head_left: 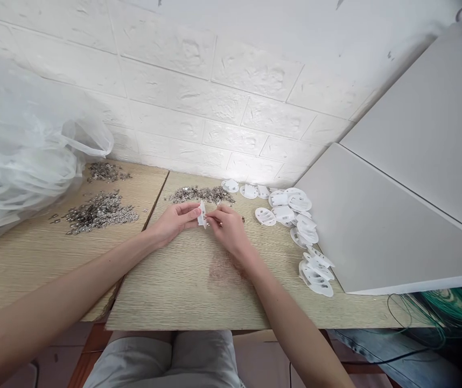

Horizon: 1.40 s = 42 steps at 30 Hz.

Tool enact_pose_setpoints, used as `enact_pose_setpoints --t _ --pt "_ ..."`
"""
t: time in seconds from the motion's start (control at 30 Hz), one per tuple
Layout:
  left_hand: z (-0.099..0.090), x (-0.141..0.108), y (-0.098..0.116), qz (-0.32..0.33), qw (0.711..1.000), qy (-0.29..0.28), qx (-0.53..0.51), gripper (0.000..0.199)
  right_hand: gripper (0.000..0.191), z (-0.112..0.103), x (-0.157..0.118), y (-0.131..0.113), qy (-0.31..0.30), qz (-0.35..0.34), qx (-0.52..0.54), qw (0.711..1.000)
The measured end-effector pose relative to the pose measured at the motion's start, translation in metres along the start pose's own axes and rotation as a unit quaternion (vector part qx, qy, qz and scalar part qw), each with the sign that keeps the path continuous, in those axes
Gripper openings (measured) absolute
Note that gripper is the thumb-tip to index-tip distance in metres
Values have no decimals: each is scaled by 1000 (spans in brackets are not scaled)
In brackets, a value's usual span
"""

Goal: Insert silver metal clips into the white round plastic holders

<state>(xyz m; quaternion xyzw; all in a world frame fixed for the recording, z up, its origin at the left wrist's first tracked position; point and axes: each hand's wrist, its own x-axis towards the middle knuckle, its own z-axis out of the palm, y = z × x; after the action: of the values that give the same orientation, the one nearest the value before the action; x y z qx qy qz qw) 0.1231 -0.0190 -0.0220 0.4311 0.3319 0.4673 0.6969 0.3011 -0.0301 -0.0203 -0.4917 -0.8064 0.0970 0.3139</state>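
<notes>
Between the fingers and thumb of my left hand (176,220) is a white plastic part (202,214), held upright and seen nearly edge-on. The fingertips of my right hand (229,226) are pinched together against its right side, on something small that they mostly hide. Just behind both hands lies a heap of small metal pieces (201,194). To the right, several round white plastic parts (283,214) with slots and raised middles lie in a loose curved row.
Two more piles of metal pieces (99,211) lie on the left board. A large clear bag (25,161) of white parts stands at far left. Grey-white panels (392,215) lean at the right, with green wire (453,310) below. A white brick-pattern wall (231,108) closes the back.
</notes>
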Motion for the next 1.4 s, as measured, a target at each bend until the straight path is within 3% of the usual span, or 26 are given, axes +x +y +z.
enact_pose_setpoints --t 0.27,0.67,1.17,1.4 --pt "-7 5 -2 6 999 -47 17 34 27 -16 1 -5 -43 24 29 998" --pt "-9 6 -2 29 998 -48 21 34 26 -25 1 -12 -117 72 154 978" --pt "-6 3 0 27 997 -44 53 35 26 -24 1 -11 -131 85 73 985" --pt "-2 1 -1 10 996 -9 87 43 30 -25 1 -15 -167 99 60 979"
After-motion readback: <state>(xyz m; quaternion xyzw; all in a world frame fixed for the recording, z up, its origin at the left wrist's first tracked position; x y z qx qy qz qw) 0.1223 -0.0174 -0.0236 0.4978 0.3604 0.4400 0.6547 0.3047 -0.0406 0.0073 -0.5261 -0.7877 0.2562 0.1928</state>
